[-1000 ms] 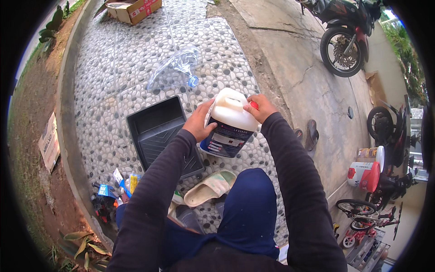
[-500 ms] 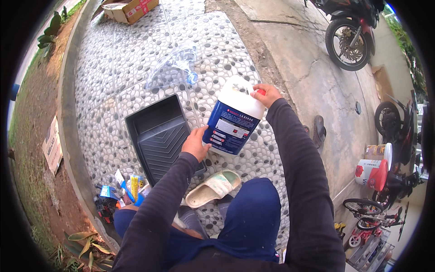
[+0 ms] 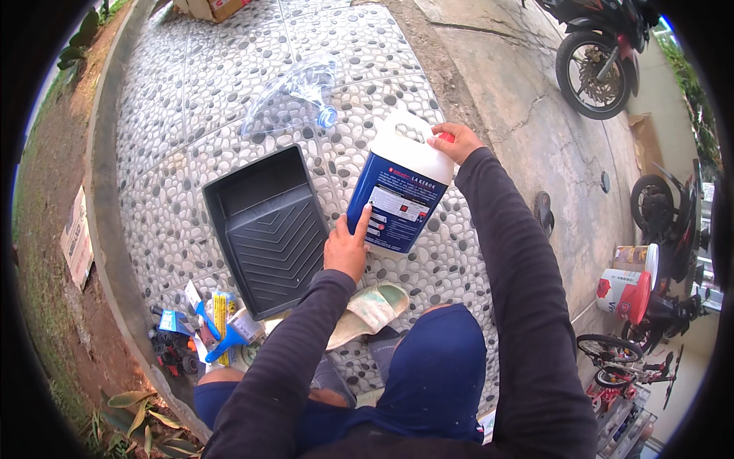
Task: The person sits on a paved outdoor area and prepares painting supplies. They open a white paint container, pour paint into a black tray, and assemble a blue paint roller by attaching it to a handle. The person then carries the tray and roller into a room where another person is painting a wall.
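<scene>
A white plastic jerrycan with a blue printed label stands slightly tilted in front of me. My right hand is closed round its red cap at the top right corner. My left hand rests against the label's lower left part, index finger stretched out over the print and the other fingers apart. Left of the jerrycan a black paint tray with a ribbed slope lies on the pebble paving. A pale, stained slipper sits just below the jerrycan, partly covered by my left forearm.
A cut clear plastic bottle with a blue cap lies beyond the tray. Blue-handled tools and small packages are heaped at the lower left. Paint pails, bicycles and a motorcycle stand at the right. A cardboard box is far off.
My left hand has shifted right and its index finger now stretches over the label. My right hand stays at the red cap. The view has moved slightly.
</scene>
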A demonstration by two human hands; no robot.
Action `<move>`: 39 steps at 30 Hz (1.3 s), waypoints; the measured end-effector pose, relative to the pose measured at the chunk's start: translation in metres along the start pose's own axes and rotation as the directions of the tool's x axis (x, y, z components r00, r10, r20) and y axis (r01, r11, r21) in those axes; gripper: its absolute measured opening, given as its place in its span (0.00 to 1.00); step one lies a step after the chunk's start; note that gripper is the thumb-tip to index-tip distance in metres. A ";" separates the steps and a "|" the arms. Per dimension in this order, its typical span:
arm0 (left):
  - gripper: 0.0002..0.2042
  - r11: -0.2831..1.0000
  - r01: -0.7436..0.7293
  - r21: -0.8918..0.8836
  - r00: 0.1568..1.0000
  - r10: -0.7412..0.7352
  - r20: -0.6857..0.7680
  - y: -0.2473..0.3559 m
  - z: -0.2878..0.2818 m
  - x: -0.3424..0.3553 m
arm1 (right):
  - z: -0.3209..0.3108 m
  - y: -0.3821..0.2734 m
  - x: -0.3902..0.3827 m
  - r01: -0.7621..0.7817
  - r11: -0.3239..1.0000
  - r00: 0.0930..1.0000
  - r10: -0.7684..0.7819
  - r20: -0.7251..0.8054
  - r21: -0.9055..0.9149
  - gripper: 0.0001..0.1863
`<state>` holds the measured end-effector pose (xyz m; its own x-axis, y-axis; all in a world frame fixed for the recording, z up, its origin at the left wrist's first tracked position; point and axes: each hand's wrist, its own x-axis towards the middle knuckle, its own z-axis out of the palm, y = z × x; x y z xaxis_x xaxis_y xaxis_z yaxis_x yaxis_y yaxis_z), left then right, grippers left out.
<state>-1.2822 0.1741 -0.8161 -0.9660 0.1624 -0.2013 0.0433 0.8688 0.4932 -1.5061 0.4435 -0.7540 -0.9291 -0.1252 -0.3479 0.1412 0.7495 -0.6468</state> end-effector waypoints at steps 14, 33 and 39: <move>0.45 1.000 -0.006 0.027 1.000 0.007 -0.024 0.000 0.002 0.007 | 0.000 -0.003 0.005 -0.044 0.998 0.999 0.044 -0.004 -0.035 0.21; 0.46 0.999 0.030 0.039 1.000 -0.030 0.005 0.007 0.002 0.008 | -0.001 0.008 0.012 -0.025 0.997 1.000 0.024 -0.018 -0.078 0.22; 0.47 0.998 0.006 0.069 0.999 -0.002 -0.052 0.001 0.004 0.006 | 0.001 -0.001 0.010 -0.006 0.997 1.000 0.006 0.005 -0.082 0.25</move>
<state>-1.2867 0.1782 -0.8201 -0.9780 0.1360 -0.1581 0.0552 0.8997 0.4329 -1.5148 0.4411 -0.7575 -0.9264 -0.1240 -0.3555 0.1182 0.8007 -0.5872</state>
